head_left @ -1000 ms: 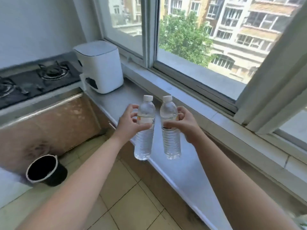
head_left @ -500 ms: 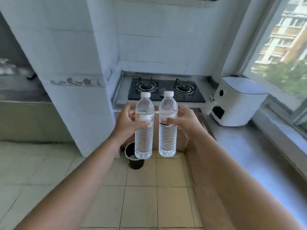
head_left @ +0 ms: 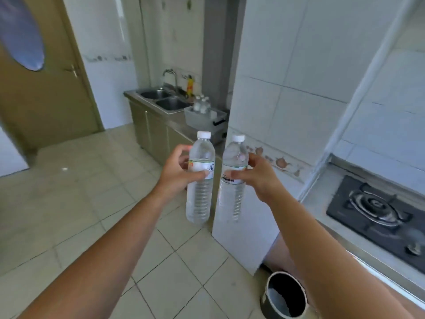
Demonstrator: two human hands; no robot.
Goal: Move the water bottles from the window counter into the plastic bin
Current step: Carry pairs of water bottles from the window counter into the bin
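I hold two clear water bottles with white caps upright in front of me, side by side in mid-air. My left hand (head_left: 178, 174) grips the left bottle (head_left: 199, 196) around its label. My right hand (head_left: 257, 177) grips the right bottle (head_left: 231, 199) the same way. Across the room a translucent plastic bin (head_left: 195, 118) sits on the steel counter beside the sink, with several capped bottles (head_left: 201, 104) standing in it.
A white tiled pillar (head_left: 282, 111) stands just right of the bottles, hiding part of the bin's counter. A gas hob (head_left: 379, 212) lies at the right. A black bucket (head_left: 285, 295) is on the tiled floor below. A double sink (head_left: 165, 100) and a brown door (head_left: 46, 93) are further back.
My view has swung left from the window counter past the hob to the sink side. Both hands keep the same hold on the bottles.
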